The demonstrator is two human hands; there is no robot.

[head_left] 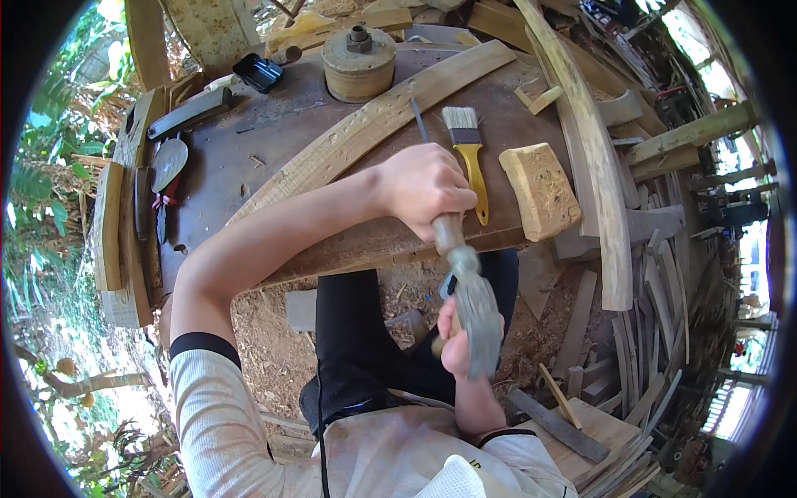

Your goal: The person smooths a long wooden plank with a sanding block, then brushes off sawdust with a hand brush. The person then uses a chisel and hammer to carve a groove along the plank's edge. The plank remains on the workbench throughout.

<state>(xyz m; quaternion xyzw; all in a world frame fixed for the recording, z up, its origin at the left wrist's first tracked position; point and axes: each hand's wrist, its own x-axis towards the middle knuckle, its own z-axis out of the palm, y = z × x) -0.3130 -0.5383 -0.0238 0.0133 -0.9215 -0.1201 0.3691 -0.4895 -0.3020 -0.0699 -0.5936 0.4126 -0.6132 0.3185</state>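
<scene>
My left hand (427, 191) is closed around the wooden handle of a narrow chisel (449, 229). Its thin grey blade sticks out beyond my fist toward a long wooden plank (349, 137) on the bench; I cannot tell whether the tip touches it. Below, my right hand (457, 340) grips a hammer (477, 311) whose metal head is blurred by motion. The head's face is close to the butt of the chisel handle, and most of the hammer's handle is hidden behind it. A yellow-handled paintbrush (471, 162) lies just right of my left hand.
On the brown bench (286, 100) are a wooden block (540, 191), a round wooden piece with a metal nut (359, 65), a small black tray (258, 73) and a trowel-shaped tool (169, 163). A long pole (594, 158) leans at the right, beside several scrap boards (656, 315).
</scene>
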